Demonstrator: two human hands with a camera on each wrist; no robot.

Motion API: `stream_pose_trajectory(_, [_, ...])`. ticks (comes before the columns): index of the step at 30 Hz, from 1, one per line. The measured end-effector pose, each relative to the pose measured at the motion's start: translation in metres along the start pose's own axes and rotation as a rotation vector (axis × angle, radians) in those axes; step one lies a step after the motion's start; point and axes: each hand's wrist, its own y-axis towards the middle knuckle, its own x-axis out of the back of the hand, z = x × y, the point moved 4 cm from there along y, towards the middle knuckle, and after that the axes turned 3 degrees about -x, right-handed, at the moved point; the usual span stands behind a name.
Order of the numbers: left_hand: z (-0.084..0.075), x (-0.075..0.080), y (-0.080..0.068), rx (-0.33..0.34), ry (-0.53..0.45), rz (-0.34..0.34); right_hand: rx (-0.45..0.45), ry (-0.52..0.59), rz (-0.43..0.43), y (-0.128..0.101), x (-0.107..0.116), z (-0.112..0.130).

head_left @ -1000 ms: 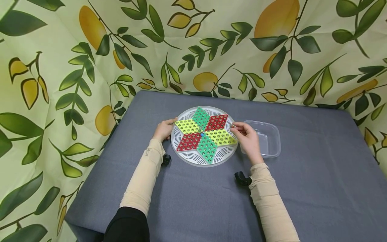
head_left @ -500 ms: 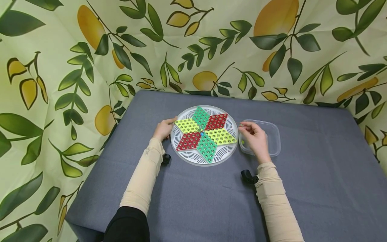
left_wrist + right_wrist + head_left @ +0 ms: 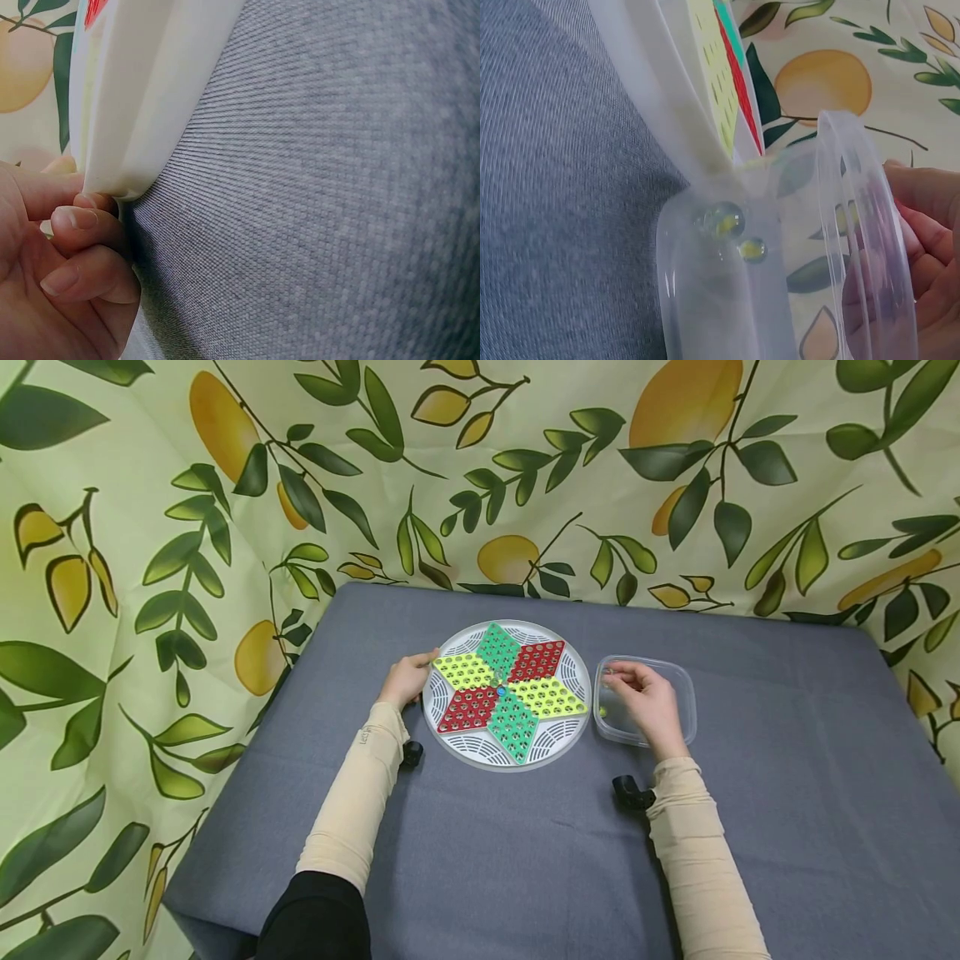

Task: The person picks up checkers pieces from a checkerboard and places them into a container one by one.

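Note:
A round white Chinese checkers board (image 3: pixel 512 754) with a green, red and yellow star lies on the table, a few marbles near its centre. My left hand (image 3: pixel 406 680) grips the board's left rim; in the left wrist view, curled fingers (image 3: pixel 90 274) are at the edge of the white rim (image 3: pixel 142 97). Over the clear plastic container (image 3: pixel 686 710), my right hand (image 3: pixel 647 700) pinches what looks like a small marble (image 3: pixel 608 672) at its fingertips. Beneath it, marbles with yellow-green swirls (image 3: pixel 727 220) lie inside the container. The right wrist view hides the fingertips behind the container wall.
The container stands close against the board's right side. Grey cloth (image 3: pixel 487 860) covers the table, whose left edge drops away. A curtain printed with leaves and fruit (image 3: pixel 510 485) hangs behind and to the left.
My right hand has moved right, from the board's right edge to over the container, its fingertips still together. My left hand stays at the board's rim.

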Motion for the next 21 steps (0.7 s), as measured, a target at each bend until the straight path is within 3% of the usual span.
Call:
stream_pose_trajectory(9, [0.002,0.002,-0.002,0.009,-0.020,-0.003,-0.067,-0.063,-0.017,0.005,0.002,-0.004])
stream_pose_trajectory(21, [0.005,-0.002,0.003,0.029,-0.036,0.006,-0.095,-0.209,0.066,0.009,0.002,-0.011])
